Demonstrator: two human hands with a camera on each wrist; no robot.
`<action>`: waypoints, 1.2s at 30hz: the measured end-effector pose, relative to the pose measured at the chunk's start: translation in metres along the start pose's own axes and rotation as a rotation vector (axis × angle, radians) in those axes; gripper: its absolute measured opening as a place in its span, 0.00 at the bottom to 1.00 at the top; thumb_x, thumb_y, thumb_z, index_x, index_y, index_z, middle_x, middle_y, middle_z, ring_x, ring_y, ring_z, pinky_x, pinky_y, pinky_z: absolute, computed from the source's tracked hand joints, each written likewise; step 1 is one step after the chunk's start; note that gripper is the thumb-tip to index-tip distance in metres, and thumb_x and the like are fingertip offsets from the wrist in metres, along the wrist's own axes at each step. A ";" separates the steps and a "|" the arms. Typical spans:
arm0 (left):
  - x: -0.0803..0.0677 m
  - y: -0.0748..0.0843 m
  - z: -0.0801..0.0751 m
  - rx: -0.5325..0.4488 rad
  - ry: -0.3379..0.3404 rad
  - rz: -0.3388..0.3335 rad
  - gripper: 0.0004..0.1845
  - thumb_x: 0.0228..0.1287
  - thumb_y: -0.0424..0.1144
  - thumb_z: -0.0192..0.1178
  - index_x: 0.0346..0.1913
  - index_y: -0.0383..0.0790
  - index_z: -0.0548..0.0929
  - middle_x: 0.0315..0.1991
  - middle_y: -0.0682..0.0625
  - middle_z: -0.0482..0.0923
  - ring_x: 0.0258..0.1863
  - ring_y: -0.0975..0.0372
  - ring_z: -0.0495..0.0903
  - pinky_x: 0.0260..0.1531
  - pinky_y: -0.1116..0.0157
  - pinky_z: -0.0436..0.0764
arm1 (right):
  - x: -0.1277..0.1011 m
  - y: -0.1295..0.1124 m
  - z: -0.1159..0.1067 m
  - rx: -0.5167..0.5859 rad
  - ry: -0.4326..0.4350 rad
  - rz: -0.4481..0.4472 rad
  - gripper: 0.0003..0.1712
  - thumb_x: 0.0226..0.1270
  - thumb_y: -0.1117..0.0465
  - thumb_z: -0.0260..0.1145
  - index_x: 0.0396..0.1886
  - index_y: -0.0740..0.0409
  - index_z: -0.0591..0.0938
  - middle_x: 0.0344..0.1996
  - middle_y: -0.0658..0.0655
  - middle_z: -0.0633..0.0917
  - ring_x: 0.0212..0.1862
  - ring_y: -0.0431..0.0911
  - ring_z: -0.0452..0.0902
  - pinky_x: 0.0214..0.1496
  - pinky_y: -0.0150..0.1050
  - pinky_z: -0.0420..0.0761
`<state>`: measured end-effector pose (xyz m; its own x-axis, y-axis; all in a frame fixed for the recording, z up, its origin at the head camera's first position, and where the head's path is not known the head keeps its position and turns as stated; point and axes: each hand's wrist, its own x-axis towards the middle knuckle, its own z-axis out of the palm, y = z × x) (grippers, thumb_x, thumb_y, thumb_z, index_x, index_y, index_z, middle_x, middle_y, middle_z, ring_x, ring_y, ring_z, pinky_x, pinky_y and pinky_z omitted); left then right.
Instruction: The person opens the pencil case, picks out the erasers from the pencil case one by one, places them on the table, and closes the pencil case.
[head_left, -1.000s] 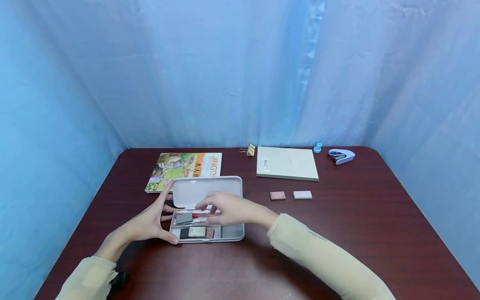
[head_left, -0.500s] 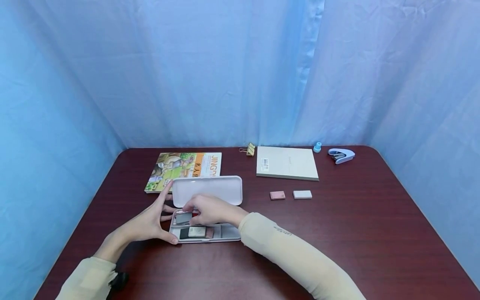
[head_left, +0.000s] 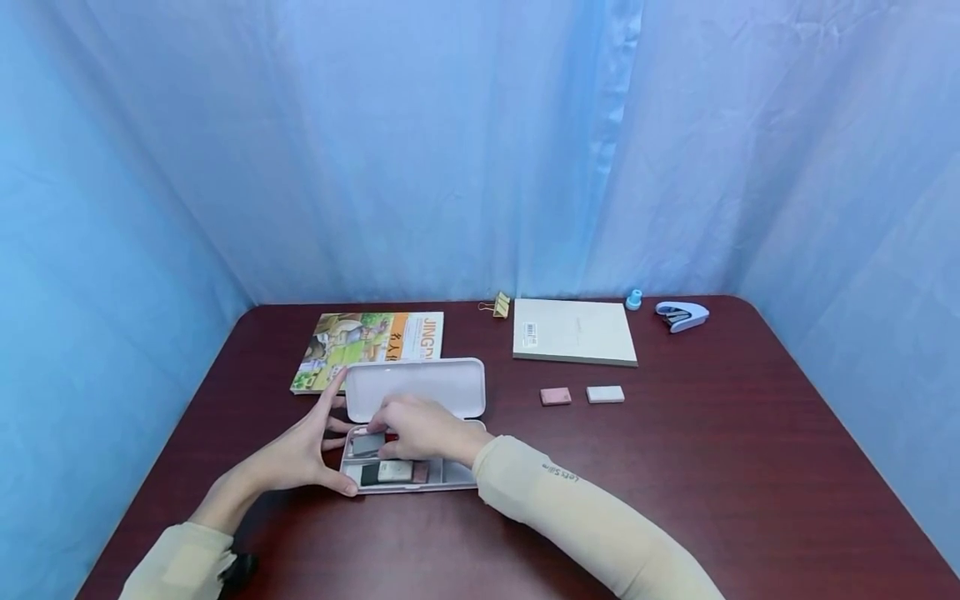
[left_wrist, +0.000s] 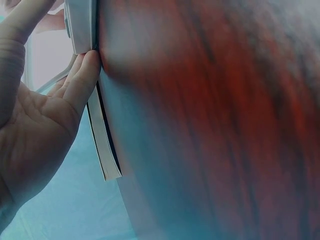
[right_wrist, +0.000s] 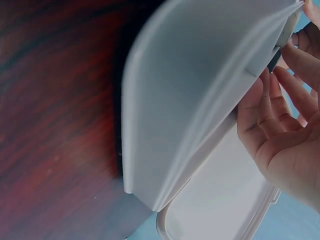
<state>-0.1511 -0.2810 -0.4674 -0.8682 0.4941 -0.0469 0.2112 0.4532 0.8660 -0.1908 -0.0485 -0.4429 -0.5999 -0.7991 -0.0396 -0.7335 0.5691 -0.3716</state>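
A white pencil case (head_left: 457, 475) lies open on the table, its lid (head_left: 468, 390) tipped back. My left hand (head_left: 303, 450) braces the case's left end with fingers spread, thumb at the front corner and index finger up by the lid. In the left wrist view, straight fingers (left_wrist: 85, 75) touch the case's side. My right hand (head_left: 420, 427) reaches into the back compartment, thumb and index finger pinching a grey eraser (head_left: 367, 444). Pens there are mostly hidden under that hand. Black, white and pink erasers (head_left: 395, 472) lie in the front compartment.
Behind the case lies a picture book (head_left: 330, 350). A yellow binder clip (head_left: 500, 306), a cream notebook (head_left: 577, 333), a small blue bottle-shaped object (head_left: 633, 299) and a stapler (head_left: 681, 316) line the back. Pink (head_left: 555, 397) and white (head_left: 605, 394) erasers lie right of the case.
My right hand has moved left within the case, from over the pens to the grey eraser, and its fingers have closed in there. The left hand keeps its place.
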 end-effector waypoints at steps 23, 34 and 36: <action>-0.001 0.000 -0.001 -0.008 -0.003 0.026 0.79 0.44 0.39 0.85 0.79 0.70 0.27 0.70 0.34 0.52 0.60 0.46 0.76 0.55 0.54 0.82 | 0.003 0.002 -0.001 -0.027 -0.015 -0.037 0.13 0.64 0.56 0.75 0.48 0.51 0.89 0.35 0.44 0.84 0.38 0.35 0.75 0.45 0.27 0.77; -0.001 0.000 -0.001 -0.011 0.000 0.030 0.79 0.43 0.39 0.85 0.80 0.64 0.27 0.70 0.34 0.52 0.60 0.46 0.76 0.55 0.54 0.81 | 0.005 0.001 -0.002 -0.025 -0.032 -0.013 0.13 0.62 0.57 0.74 0.46 0.51 0.88 0.32 0.44 0.81 0.36 0.35 0.73 0.40 0.27 0.75; 0.000 -0.001 -0.001 -0.011 -0.001 0.030 0.79 0.43 0.39 0.85 0.81 0.63 0.27 0.70 0.35 0.52 0.60 0.46 0.76 0.55 0.54 0.81 | 0.005 0.001 -0.003 -0.022 -0.032 -0.011 0.12 0.62 0.57 0.74 0.46 0.51 0.88 0.32 0.44 0.81 0.36 0.35 0.73 0.39 0.27 0.75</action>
<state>-0.1514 -0.2822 -0.4674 -0.8611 0.5081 -0.0213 0.2323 0.4303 0.8723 -0.1955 -0.0508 -0.4410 -0.5816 -0.8109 -0.0651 -0.7470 0.5640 -0.3521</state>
